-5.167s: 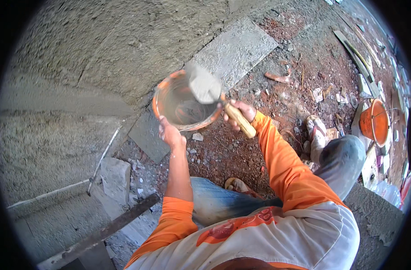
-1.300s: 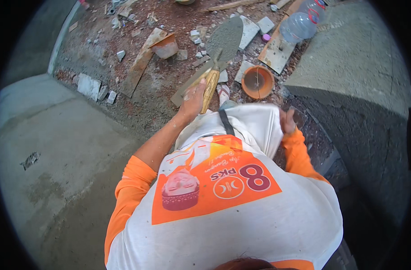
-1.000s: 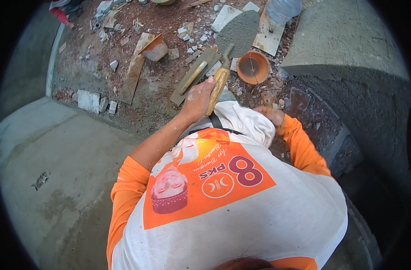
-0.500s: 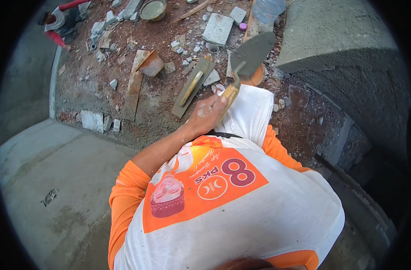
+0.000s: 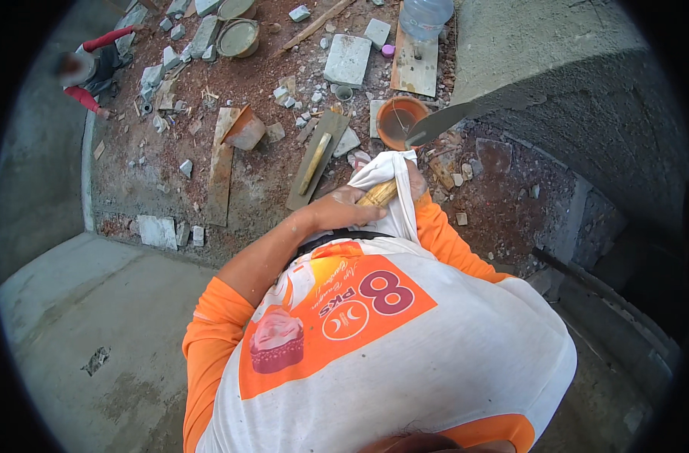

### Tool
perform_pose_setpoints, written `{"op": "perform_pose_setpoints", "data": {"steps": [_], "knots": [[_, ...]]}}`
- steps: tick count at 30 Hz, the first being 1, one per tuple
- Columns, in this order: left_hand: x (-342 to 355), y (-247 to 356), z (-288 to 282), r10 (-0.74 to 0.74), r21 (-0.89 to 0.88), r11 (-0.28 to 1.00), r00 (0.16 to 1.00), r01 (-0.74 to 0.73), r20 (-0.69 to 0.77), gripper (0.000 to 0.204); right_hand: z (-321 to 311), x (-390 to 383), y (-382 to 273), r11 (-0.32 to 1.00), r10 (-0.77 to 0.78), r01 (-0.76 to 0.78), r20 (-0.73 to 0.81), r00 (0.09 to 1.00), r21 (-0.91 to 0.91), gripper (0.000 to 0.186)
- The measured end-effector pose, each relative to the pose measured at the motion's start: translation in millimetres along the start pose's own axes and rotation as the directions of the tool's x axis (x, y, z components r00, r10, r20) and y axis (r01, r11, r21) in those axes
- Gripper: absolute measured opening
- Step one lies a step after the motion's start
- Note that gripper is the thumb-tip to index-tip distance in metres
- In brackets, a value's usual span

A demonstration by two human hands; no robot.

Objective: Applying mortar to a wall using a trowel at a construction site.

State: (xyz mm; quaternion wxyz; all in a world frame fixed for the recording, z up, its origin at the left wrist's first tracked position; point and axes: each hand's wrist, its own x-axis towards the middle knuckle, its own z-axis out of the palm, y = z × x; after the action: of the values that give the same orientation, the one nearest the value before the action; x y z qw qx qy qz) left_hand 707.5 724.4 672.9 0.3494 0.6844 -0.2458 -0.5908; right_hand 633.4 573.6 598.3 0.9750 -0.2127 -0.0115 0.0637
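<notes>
My left hand [image 5: 340, 210] is closed around the wooden handle [image 5: 377, 195] of a pointed trowel. Its grey blade [image 5: 439, 124] points away to the right, above the rubble. Bunched white shirt hem [image 5: 386, 167] lies over the trowel's neck, between handle and blade. Against that cloth, on its right side, is my right hand [image 5: 417, 181]; its fingers are hidden by the fabric. Just beyond the hem stands an orange bucket [image 5: 402, 122] with grey liquid inside. A plastering float [image 5: 318, 160] with a wooden grip lies on the ground ahead of my left hand.
A tilted orange bucket [image 5: 246, 128] rests by a plank [image 5: 222, 166]. Farther off are a mortar bowl [image 5: 238, 38], white blocks [image 5: 348, 60] and a clear water jug [image 5: 426, 16]. A rough plastered wall [image 5: 563, 83] rises at right. Another person [image 5: 87, 72] crouches far left.
The trowel has come down and turned, its blade swinging right and lower. The shirt hem is now bunched over its neck, and my right hand has come into sight.
</notes>
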Motion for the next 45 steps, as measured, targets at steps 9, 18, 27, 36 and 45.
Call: {"op": "perform_pose_setpoints", "data": {"steps": [9, 18, 27, 36, 45], "knots": [[-2, 8, 12, 0.226, 0.678, 0.724, 0.886, 0.126, -0.406, 0.042, 10, 14, 12, 0.982, 0.178, -0.184, -0.598, 0.781, 0.052, 0.028], [-11, -24, -2, -0.052, -0.269, 0.961, 0.997, 0.063, 0.049, 0.054, -2, 0, -5, 0.966, 0.217, -0.143, -0.372, 0.902, 0.217, 0.030], [-53, 19, -24, 0.771, 0.686, 0.624, 0.437, -0.374, -0.463, 0.038, -31, -11, -7, 0.977, 0.125, -0.063, -0.315, 0.941, 0.201, 0.039], [22, 16, 6, 0.016, 0.203, 0.979, 0.999, -0.022, 0.031, 0.050, -33, -12, -10, 0.996, -0.019, 0.025, -0.078, 0.997, 0.083, 0.039], [24, -2, 25, 0.271, 0.155, 0.955, 0.957, -0.254, -0.103, 0.045, -8, -15, -23, 0.990, -0.137, 0.118, -0.396, 0.908, -0.072, 0.039]]}}
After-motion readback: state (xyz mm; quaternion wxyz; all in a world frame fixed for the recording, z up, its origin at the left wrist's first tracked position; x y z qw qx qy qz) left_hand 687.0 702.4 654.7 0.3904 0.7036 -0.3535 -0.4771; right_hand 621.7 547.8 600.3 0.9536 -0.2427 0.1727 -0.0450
